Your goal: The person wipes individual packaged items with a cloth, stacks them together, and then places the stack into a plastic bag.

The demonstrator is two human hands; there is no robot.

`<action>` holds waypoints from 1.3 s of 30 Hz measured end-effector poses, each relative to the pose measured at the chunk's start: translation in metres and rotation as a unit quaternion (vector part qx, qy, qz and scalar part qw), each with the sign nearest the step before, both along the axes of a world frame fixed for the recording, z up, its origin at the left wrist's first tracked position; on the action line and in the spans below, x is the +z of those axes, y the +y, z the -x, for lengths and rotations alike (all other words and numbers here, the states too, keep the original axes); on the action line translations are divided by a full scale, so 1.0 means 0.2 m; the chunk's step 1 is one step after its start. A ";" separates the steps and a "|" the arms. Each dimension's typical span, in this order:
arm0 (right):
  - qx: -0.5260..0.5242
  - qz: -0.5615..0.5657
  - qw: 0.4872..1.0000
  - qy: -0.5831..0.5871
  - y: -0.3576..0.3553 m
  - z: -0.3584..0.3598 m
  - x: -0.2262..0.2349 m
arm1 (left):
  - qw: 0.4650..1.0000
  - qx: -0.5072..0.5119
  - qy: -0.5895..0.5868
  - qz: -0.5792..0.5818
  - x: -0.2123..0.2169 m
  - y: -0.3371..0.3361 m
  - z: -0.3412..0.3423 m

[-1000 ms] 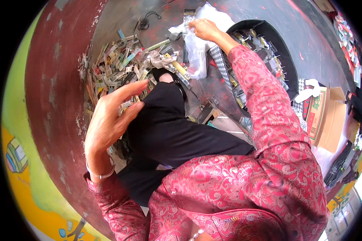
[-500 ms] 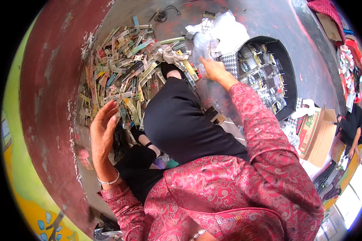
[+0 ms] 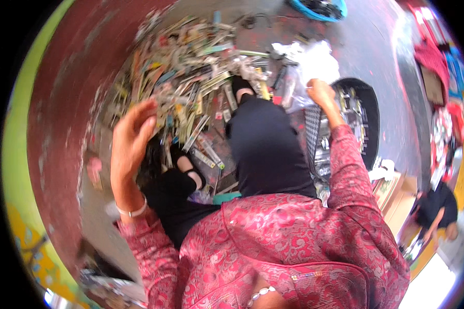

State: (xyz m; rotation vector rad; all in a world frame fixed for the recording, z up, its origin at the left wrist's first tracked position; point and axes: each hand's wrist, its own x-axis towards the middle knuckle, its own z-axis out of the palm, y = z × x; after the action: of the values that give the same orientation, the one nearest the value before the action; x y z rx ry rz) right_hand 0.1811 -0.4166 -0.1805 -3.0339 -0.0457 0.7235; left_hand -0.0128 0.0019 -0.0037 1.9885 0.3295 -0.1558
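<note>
My right hand (image 3: 322,93) is closed at the edge of a clear plastic bag (image 3: 294,91), its fingers curled in; motion blur softens the grip. Past it lies a crumpled white plastic bag (image 3: 318,61) on the floor. Beneath my right wrist stands a black-rimmed case (image 3: 372,110) with a checked side, holding many small clear packets (image 3: 353,105). My left hand (image 3: 131,141) is raised over the floor at the left, fingers loosely stretched, thumb apart, nothing in it. Beyond it spreads a heap of long narrow packaged strips (image 3: 191,67), reaching to my shoes.
A blue basket (image 3: 319,14) of dark items sits at the far edge. At the right are an open cardboard box (image 3: 399,198) and another person (image 3: 438,211) bending over. A dark red wall (image 3: 67,103) borders the heap. A black cord (image 3: 255,20) lies behind it.
My view has turned, so the heap sits farther right and the blue basket has come into sight. My right hand has moved right, closer to the case. My left hand stays raised.
</note>
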 end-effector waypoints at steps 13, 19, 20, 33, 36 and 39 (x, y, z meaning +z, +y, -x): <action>0.409 -0.242 0.873 -0.110 0.70 -0.14 0.86 | 0.943 0.237 -0.232 0.018 0.11 0.16 0.05; 0.535 -0.231 0.805 -0.108 1.10 0.21 1.21 | 0.885 0.344 -0.300 0.091 0.17 0.22 0.13; 0.551 -0.239 0.793 -0.101 1.18 0.28 1.22 | 0.878 0.355 -0.313 0.070 0.18 0.23 0.16; 0.729 -0.028 0.680 0.068 1.73 0.98 -0.09 | 0.803 0.437 -0.357 0.190 0.28 0.25 0.30; 0.729 -0.110 0.674 0.036 1.68 1.09 -0.49 | 0.788 0.492 -0.298 0.219 0.28 0.26 0.32; 0.687 -0.120 0.715 -0.050 1.69 1.12 -0.63 | 0.816 0.406 -0.334 0.242 0.19 0.35 0.39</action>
State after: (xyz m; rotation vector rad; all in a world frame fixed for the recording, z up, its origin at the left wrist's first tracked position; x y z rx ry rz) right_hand -0.0422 -0.0783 -0.3069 -2.2354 -2.2732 0.3944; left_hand -0.0917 0.0712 0.0351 1.1481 0.5722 0.9031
